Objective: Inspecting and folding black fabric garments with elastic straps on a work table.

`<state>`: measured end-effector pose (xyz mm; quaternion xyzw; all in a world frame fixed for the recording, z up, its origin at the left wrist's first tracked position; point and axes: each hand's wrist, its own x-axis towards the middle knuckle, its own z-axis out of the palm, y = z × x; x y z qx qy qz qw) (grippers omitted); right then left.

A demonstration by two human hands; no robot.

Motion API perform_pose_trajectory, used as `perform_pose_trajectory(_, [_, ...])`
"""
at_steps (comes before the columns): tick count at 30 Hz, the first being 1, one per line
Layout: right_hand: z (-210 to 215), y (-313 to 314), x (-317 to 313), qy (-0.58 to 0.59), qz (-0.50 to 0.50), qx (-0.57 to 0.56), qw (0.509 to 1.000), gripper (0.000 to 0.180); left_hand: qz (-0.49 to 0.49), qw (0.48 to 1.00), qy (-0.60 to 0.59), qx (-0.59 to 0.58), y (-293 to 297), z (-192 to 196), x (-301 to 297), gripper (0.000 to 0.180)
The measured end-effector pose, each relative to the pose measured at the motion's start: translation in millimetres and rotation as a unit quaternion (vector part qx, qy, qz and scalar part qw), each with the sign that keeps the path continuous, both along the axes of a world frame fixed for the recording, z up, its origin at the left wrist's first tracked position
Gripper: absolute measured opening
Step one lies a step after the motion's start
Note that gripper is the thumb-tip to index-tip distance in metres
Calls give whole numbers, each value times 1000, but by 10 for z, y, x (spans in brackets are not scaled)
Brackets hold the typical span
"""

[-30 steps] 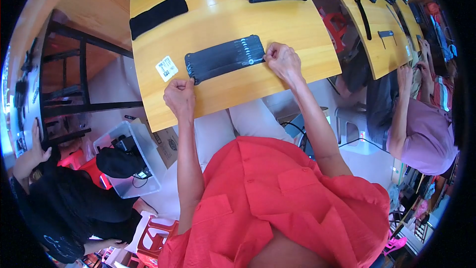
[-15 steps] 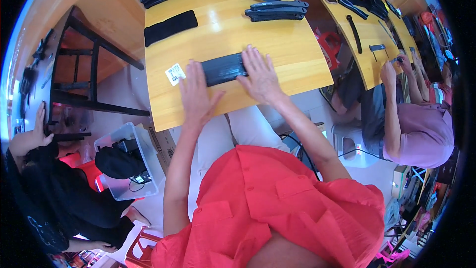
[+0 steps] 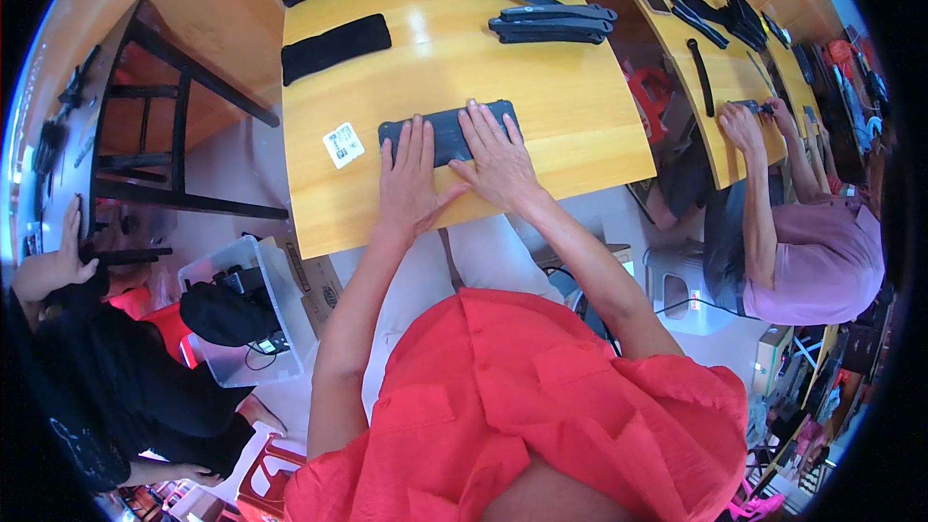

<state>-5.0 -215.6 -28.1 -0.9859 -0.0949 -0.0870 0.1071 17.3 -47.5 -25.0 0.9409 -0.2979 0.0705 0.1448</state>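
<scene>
Now the dark fabric piece (image 3: 447, 134) lies flat near the front edge of the yellow tabletop (image 3: 541, 106), just right of a small white label (image 3: 342, 144). Both the left hand (image 3: 408, 179) and right hand (image 3: 495, 157) press on it with open, flat palms, no grip closed. Finished-looking black bundles (image 3: 553, 23) sit stacked farther back, so this piece seems mid-smoothing.
</scene>
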Motion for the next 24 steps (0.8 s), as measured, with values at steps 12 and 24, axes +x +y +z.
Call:
perform_pose_trajectory(12, [138,-263,503,74,-81,101,989,58,141,987,-19,-72,52,11,415,73])
perform_pose_trajectory(24, [-63,20,697,-57,-81,-22,995,55,198,977,-73,5,-224,-153,431,62])
